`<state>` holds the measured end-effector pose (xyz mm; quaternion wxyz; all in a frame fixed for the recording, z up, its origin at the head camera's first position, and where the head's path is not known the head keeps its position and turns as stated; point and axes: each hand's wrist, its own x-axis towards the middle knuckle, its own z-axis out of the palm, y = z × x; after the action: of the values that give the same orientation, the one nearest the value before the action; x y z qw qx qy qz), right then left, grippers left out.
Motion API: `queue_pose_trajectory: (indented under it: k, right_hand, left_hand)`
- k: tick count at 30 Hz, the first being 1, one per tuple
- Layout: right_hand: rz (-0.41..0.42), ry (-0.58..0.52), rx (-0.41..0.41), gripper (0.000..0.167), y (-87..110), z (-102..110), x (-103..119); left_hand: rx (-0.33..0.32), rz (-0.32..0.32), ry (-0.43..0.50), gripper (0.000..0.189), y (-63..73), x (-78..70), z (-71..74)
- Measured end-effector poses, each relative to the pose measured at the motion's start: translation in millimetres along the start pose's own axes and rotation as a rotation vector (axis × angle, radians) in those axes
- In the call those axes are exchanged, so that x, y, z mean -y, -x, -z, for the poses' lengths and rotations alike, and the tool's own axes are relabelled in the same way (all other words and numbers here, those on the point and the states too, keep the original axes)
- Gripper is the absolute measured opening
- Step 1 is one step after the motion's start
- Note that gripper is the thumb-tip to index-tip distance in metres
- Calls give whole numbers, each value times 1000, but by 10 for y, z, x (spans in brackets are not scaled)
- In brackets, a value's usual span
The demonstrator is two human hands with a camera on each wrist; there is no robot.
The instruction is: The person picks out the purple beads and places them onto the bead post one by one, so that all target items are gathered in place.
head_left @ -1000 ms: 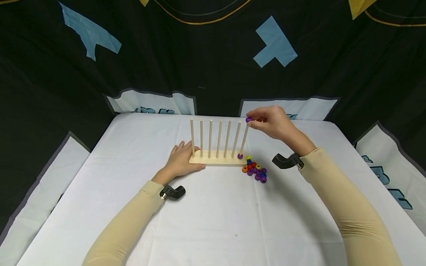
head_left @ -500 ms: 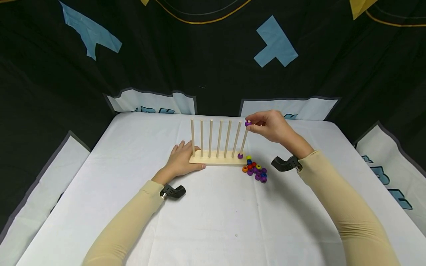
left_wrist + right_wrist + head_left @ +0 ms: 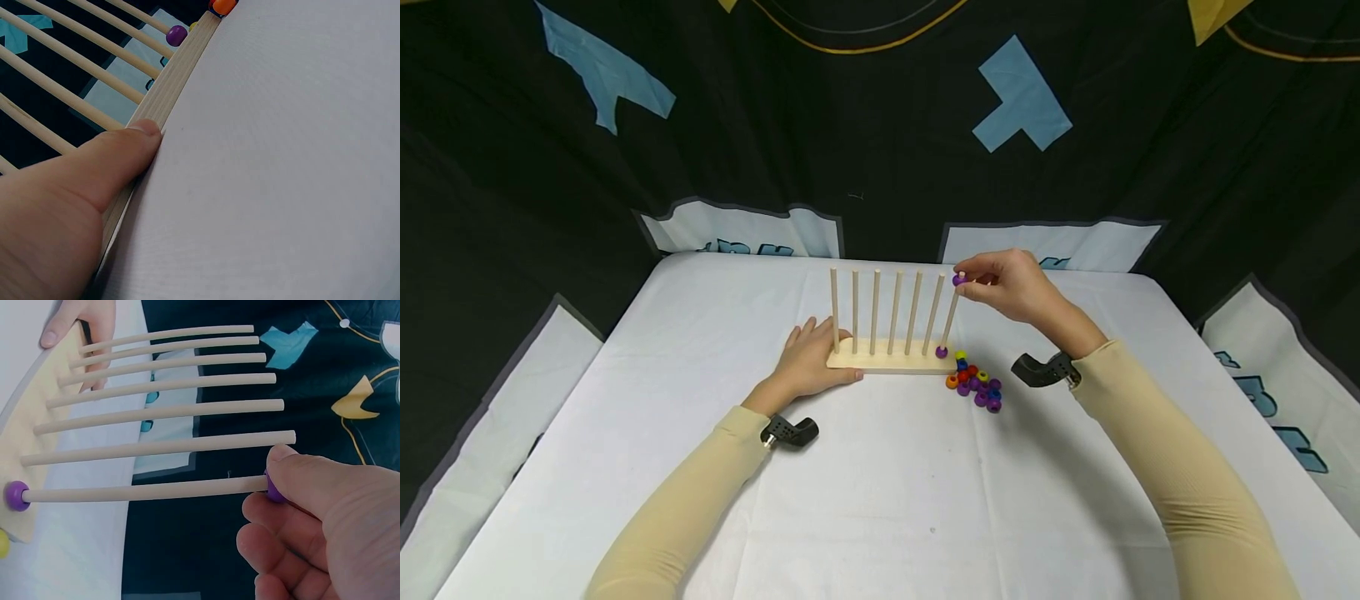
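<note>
A pale wooden peg stand with several upright dowels is on the white table. My left hand holds its left end, the thumb along the base's front edge and the other fingers reaching behind it. At the rightmost dowel's top, my right hand pinches a purple bead between thumb and forefinger; the dowel's tip shows through the bead in the head view. Another purple bead sits at the bottom of that same dowel. The other dowels carry no beads.
Loose beads in purple, blue, red, yellow and orange lie in a cluster by the stand's front right corner, some close against the base. A white cloth covers the table. Dark curtains hang behind it.
The right hand has come down slightly, and the pinched purple bead has slipped over the tip of the rightmost dowel. The left hand and the stand have stayed in place.
</note>
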<state>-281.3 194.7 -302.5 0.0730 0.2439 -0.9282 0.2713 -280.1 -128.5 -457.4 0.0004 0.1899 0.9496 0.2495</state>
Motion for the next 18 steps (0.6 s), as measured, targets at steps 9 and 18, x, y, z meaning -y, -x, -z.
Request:
queue_pose_trajectory:
  k: [9,18]
  right_hand:
    - [2,16,-3,30,27,-11,-57]
    - [-8,16,0,30,33,-22,-75]
  left_hand:
    - [8,4,-2,75,-7,-15,-2]
    - [-2,-2,2,75,4,-21,17]
